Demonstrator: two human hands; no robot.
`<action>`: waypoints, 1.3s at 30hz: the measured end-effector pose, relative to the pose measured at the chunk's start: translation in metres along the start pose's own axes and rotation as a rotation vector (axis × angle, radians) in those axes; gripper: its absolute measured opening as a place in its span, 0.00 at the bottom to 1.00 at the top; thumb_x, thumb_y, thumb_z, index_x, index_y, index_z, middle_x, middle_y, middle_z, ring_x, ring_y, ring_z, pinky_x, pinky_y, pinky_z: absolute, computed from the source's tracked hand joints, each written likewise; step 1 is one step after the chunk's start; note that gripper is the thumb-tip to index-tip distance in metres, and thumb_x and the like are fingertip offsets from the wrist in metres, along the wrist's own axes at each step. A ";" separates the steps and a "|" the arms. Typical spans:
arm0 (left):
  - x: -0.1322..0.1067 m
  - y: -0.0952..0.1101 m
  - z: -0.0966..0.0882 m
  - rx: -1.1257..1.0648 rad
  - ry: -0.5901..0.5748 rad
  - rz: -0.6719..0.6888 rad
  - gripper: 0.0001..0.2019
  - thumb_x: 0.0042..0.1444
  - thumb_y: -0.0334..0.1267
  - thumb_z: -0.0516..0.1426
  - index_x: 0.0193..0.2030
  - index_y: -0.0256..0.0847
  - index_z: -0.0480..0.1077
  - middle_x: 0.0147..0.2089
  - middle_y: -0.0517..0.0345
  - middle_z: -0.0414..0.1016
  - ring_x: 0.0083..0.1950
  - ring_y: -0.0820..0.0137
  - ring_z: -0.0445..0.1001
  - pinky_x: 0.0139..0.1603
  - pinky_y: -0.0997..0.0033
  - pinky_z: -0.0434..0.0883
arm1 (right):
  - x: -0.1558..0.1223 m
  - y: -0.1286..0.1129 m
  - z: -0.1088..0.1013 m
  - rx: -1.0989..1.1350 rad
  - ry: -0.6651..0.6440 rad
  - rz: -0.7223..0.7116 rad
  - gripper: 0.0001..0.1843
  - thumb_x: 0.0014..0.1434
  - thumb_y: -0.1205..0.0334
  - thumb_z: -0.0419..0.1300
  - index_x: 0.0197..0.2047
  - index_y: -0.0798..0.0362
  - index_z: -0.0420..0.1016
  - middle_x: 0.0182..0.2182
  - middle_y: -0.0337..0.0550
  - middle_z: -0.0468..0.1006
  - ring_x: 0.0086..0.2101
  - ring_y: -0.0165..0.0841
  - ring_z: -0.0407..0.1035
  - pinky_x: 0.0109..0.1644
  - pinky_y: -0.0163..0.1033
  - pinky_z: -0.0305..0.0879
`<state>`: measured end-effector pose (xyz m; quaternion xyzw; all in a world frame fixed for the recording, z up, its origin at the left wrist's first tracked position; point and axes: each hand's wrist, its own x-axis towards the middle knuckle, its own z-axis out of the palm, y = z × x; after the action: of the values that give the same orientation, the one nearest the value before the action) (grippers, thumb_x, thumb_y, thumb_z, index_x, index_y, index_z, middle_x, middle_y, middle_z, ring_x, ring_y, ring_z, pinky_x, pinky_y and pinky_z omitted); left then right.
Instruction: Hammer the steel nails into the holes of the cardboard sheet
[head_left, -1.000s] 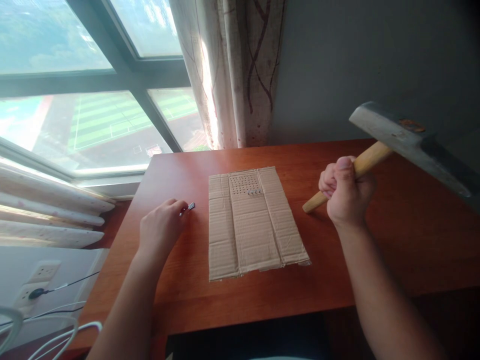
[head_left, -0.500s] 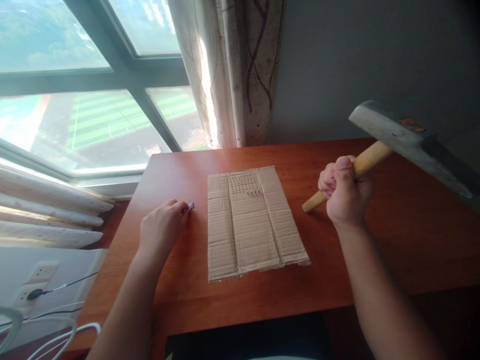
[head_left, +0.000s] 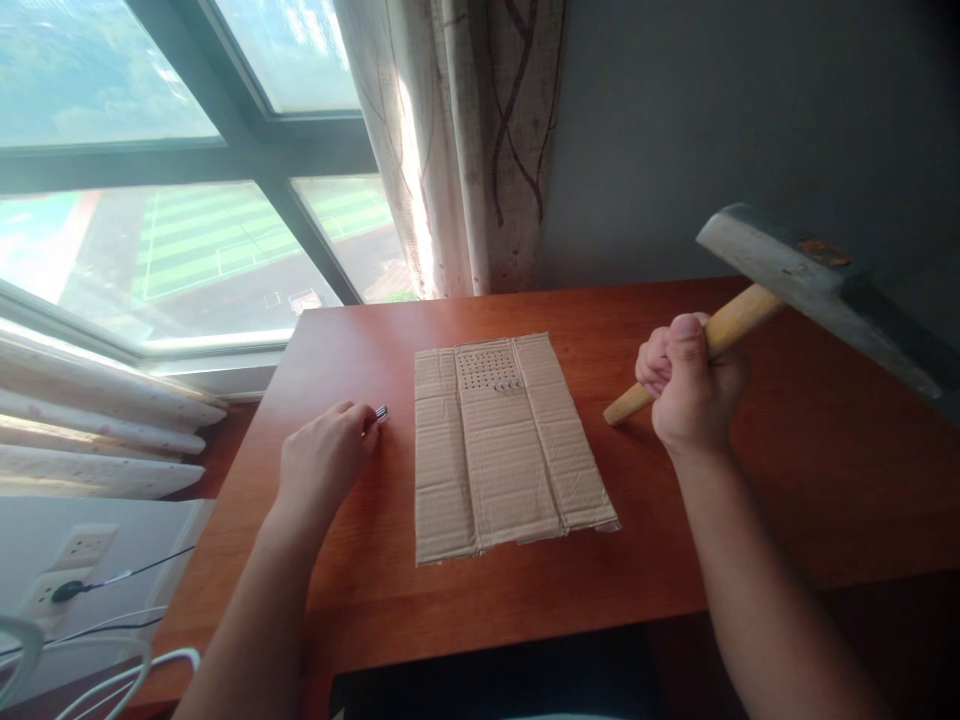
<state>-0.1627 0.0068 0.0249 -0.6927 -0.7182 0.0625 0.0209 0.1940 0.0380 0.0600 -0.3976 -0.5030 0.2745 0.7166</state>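
My left hand (head_left: 330, 450) rests low over the table, left of the cardboard, with thumb and fingers pinched at a small bunch of shiny metal nails (head_left: 382, 412); its fingers partly hide them. In my right hand (head_left: 694, 385) is a hammer (head_left: 795, 268), gripped by its wooden handle and raised above the table's right side, with its heavy metal head up and to the right. Between the hands lies a flat sheet of cardboard (head_left: 510, 460). Near its far edge is a grid of small dark holes (head_left: 486, 368), with a short row of grey metal pieces (head_left: 508, 386) at the near right of the grid.
The reddish-brown wooden table (head_left: 375, 590) reaches a grey wall at the back. A window (head_left: 217, 240) and patterned curtains (head_left: 480, 150) stand behind and to the left. At lower left, a wall socket (head_left: 64, 580) holds a black plug, and white cables (head_left: 142, 660) hang near the table.
The fingertips of my left hand have shifted slightly around the small metal nails. My right hand and the hammer stay practically in place, as does the cardboard.
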 end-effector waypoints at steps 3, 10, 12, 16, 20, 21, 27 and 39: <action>0.000 0.002 -0.005 0.001 -0.028 -0.008 0.19 0.67 0.47 0.47 0.42 0.44 0.77 0.48 0.51 0.80 0.40 0.56 0.79 0.28 0.64 0.57 | 0.000 0.001 0.000 0.001 0.009 -0.007 0.29 0.62 0.45 0.63 0.21 0.49 0.52 0.14 0.28 0.51 0.14 0.22 0.46 0.16 0.35 0.40; -0.003 0.002 -0.010 -0.060 0.062 -0.024 0.15 0.65 0.45 0.50 0.37 0.45 0.75 0.43 0.53 0.81 0.35 0.60 0.77 0.27 0.65 0.57 | 0.000 -0.001 0.000 0.036 -0.001 -0.013 0.29 0.63 0.48 0.63 0.20 0.49 0.53 0.14 0.28 0.51 0.14 0.22 0.47 0.16 0.34 0.40; -0.004 0.000 -0.011 -0.190 0.159 -0.001 0.11 0.62 0.43 0.53 0.36 0.44 0.75 0.39 0.55 0.80 0.32 0.64 0.75 0.28 0.66 0.60 | 0.000 0.000 0.000 0.036 0.001 -0.013 0.29 0.63 0.47 0.63 0.20 0.49 0.53 0.14 0.29 0.51 0.14 0.22 0.47 0.16 0.34 0.40; -0.006 0.004 -0.026 -0.686 0.373 0.111 0.07 0.58 0.42 0.60 0.35 0.42 0.76 0.33 0.59 0.78 0.30 0.71 0.73 0.32 0.71 0.70 | 0.000 0.001 -0.001 0.012 0.009 0.000 0.30 0.63 0.44 0.62 0.21 0.49 0.52 0.14 0.29 0.52 0.14 0.22 0.47 0.15 0.34 0.40; -0.001 0.030 -0.052 -1.003 0.430 0.139 0.06 0.54 0.40 0.64 0.37 0.41 0.78 0.31 0.60 0.79 0.30 0.73 0.75 0.32 0.73 0.73 | 0.001 0.001 -0.001 0.002 0.013 -0.001 0.30 0.62 0.44 0.63 0.21 0.49 0.52 0.14 0.28 0.51 0.14 0.22 0.47 0.15 0.34 0.40; 0.001 0.039 -0.057 -1.053 0.418 0.175 0.06 0.54 0.40 0.65 0.36 0.40 0.78 0.31 0.59 0.79 0.30 0.73 0.75 0.31 0.73 0.72 | 0.001 0.001 -0.001 0.008 0.011 -0.005 0.29 0.62 0.44 0.63 0.21 0.49 0.52 0.14 0.28 0.51 0.14 0.22 0.47 0.15 0.34 0.40; 0.025 0.081 -0.059 -1.111 0.350 0.408 0.04 0.54 0.36 0.64 0.35 0.39 0.79 0.29 0.58 0.78 0.28 0.74 0.73 0.29 0.75 0.70 | -0.001 0.000 0.000 0.045 0.004 -0.011 0.28 0.63 0.48 0.63 0.22 0.49 0.53 0.14 0.28 0.52 0.14 0.22 0.46 0.16 0.34 0.40; 0.032 0.089 -0.039 -1.132 0.300 0.420 0.04 0.54 0.36 0.63 0.36 0.40 0.78 0.30 0.57 0.80 0.28 0.74 0.72 0.29 0.74 0.69 | 0.000 0.001 0.000 0.022 0.024 0.008 0.28 0.62 0.47 0.63 0.23 0.50 0.52 0.14 0.27 0.51 0.14 0.21 0.46 0.16 0.33 0.40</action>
<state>-0.0714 0.0436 0.0510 -0.7241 -0.4778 -0.4229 -0.2617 0.1942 0.0383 0.0595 -0.3947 -0.4898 0.2782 0.7259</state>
